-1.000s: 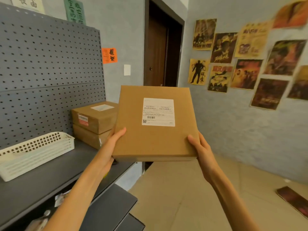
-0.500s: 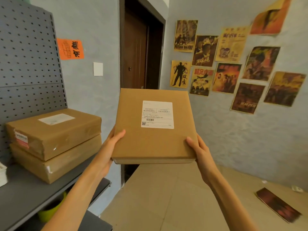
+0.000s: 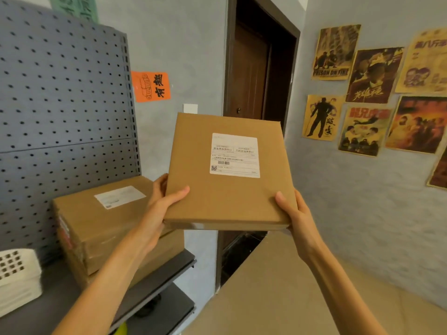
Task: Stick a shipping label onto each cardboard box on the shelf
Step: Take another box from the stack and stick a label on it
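A flat cardboard box [image 3: 212,201] is held up in front of me, tilted with its top face towards the camera. A white shipping label [image 3: 234,155] is stuck on that face. My left hand [image 3: 158,204] grips the box's left edge, thumb on top. My right hand [image 3: 296,213] grips the lower right corner. To the left, a stack of two cardboard boxes [image 3: 96,228] sits on the grey shelf [image 3: 154,276]; the upper one carries a white label [image 3: 120,196] on top and a small sticker on its left side.
A grey pegboard [image 3: 63,112] backs the shelf. A white perforated basket [image 3: 17,276] sits at the shelf's left. Lower shelf boards jut out below. A dark doorway [image 3: 256,76] is straight ahead, posters cover the right wall, tan floor lies below.
The view swung right, then back left towards the shelf, bringing the basket's corner back. The held box now hangs closer to the stacked boxes. Both hands keep the same grip.
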Available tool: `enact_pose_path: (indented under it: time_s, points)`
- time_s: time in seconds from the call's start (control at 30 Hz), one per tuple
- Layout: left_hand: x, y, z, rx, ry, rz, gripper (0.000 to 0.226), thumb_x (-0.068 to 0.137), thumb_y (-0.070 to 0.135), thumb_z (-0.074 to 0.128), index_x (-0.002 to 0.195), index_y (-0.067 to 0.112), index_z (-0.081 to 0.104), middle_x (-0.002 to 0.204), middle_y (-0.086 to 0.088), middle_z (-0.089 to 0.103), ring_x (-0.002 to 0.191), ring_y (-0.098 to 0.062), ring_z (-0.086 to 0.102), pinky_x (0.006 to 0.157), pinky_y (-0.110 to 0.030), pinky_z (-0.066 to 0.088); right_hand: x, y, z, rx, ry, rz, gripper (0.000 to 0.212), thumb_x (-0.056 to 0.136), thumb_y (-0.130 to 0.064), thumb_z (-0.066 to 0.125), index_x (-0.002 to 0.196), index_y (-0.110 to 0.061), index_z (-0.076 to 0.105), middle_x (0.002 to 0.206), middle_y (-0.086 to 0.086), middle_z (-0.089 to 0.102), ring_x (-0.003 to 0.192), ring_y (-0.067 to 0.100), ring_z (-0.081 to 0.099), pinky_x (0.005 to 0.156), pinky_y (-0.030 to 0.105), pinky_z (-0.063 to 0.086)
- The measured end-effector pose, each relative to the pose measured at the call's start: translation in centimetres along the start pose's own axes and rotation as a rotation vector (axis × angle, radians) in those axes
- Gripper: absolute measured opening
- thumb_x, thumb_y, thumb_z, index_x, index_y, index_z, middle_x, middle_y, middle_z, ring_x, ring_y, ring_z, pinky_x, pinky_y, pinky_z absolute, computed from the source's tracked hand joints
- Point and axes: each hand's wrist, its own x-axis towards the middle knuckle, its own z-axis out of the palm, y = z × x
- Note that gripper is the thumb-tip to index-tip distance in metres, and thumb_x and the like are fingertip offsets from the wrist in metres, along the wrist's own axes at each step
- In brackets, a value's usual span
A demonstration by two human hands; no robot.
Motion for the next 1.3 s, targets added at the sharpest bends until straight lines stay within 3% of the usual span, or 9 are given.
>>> enact_pose_path:
  time_s: [0.13, 0.27, 0.4, 0.53, 0.7, 0.83, 0.93, 1.1, 1.3]
  points:
    - [1.0, 1.5, -3.4, 0.072, 0.114, 0.069, 0.078, 0.065, 0.037, 0.069, 0.136, 0.034, 0.037, 0.119, 0.01, 0.062, 0.107, -0.013, 0.06, 0.084, -0.032, 0.047, 4.7, 0.6, 4.2, 0.076, -0.159, -0.025, 0.078, 0.067, -0.059, 0.064, 0.137, -0.031, 0.041, 0.118, -0.007, 0.062, 0.1, 0.009, 0.063, 0.081, 0.025, 0.046]
    - [1.1, 3.4, -6.8, 0.106, 0.265, 0.103, 0.08, 0.062, 0.039, 0.072, 0.135, 0.037, 0.041, 0.118, 0.008, 0.063, 0.105, -0.016, 0.061, 0.078, -0.032, 0.047, 9.1, 0.8, 9.1, 0.135, -0.358, -0.032, 0.077, 0.068, -0.059, 0.066, 0.136, -0.032, 0.041, 0.121, -0.009, 0.062, 0.101, 0.005, 0.065, 0.078, 0.023, 0.049]
    - [0.7, 5.2, -9.0, 0.135, 0.386, 0.148, 0.074, 0.066, 0.03, 0.075, 0.133, 0.038, 0.044, 0.108, 0.012, 0.067, 0.094, -0.009, 0.066, 0.071, -0.025, 0.047, 12.6, 0.7, 14.0, 0.169, -0.508, -0.023, 0.079, 0.07, -0.057, 0.064, 0.139, -0.036, 0.035, 0.126, -0.01, 0.057, 0.11, 0.011, 0.06, 0.088, 0.031, 0.051]
    - [-0.1, 5.9, -10.4, 0.185, 0.492, 0.175, 0.102, 0.046, 0.053, 0.082, 0.138, 0.04, 0.04, 0.108, 0.019, 0.067, 0.092, -0.003, 0.066, 0.074, -0.025, 0.046, 14.2, 0.8, 17.5, 0.227, -0.597, 0.021, 0.073, 0.072, -0.048, 0.067, 0.135, -0.033, 0.034, 0.125, -0.008, 0.055, 0.108, 0.015, 0.059, 0.087, 0.034, 0.052]
    - [-0.7, 5.0, -11.0, 0.177, 0.579, 0.151, 0.098, 0.051, 0.055, 0.079, 0.139, 0.039, 0.039, 0.113, 0.016, 0.065, 0.099, -0.008, 0.065, 0.074, -0.028, 0.048, 15.2, 2.0, 19.5, 0.252, -0.669, 0.06, 0.071, 0.074, -0.046, 0.068, 0.136, -0.03, 0.038, 0.128, -0.004, 0.055, 0.11, 0.018, 0.058, 0.089, 0.037, 0.052]
    - [-0.9, 4.0, -11.2, 0.126, 0.602, 0.137, 0.09, 0.064, 0.046, 0.072, 0.145, 0.033, 0.033, 0.128, 0.012, 0.058, 0.114, -0.01, 0.057, 0.086, -0.028, 0.046, 15.8, 2.8, 19.9, 0.242, -0.701, 0.077, 0.073, 0.071, -0.053, 0.061, 0.138, -0.031, 0.041, 0.131, -0.006, 0.056, 0.116, 0.018, 0.056, 0.098, 0.042, 0.049]
    - [-0.8, 3.5, -11.1, 0.105, 0.62, 0.141, 0.09, 0.071, 0.047, 0.072, 0.147, 0.033, 0.028, 0.137, 0.012, 0.05, 0.119, -0.008, 0.052, 0.096, -0.03, 0.043, 15.9, 3.3, 20.2, 0.234, -0.714, 0.101, 0.06, 0.084, -0.05, 0.061, 0.138, -0.03, 0.043, 0.131, -0.006, 0.056, 0.116, 0.015, 0.056, 0.099, 0.04, 0.047]
    - [-0.9, 3.0, -10.7, 0.147, 0.619, 0.103, 0.116, 0.045, 0.073, 0.075, 0.146, 0.036, 0.03, 0.137, 0.017, 0.05, 0.12, -0.002, 0.05, 0.091, -0.025, 0.044, 15.7, 3.8, 20.5, 0.201, -0.699, 0.139, 0.055, 0.089, -0.049, 0.051, 0.139, -0.029, 0.041, 0.132, -0.005, 0.055, 0.113, 0.014, 0.055, 0.089, 0.032, 0.047]
    - [-0.9, 2.3, -10.6, 0.24, 0.641, 0.048, 0.096, 0.053, 0.077, 0.065, 0.139, 0.043, 0.038, 0.131, 0.02, 0.054, 0.118, -0.002, 0.052, 0.094, -0.026, 0.043, 15.6, 3.8, 20.3, 0.153, -0.697, 0.156, 0.058, 0.087, -0.053, 0.05, 0.139, -0.028, 0.042, 0.128, -0.007, 0.054, 0.102, 0.009, 0.056, 0.089, 0.033, 0.044]
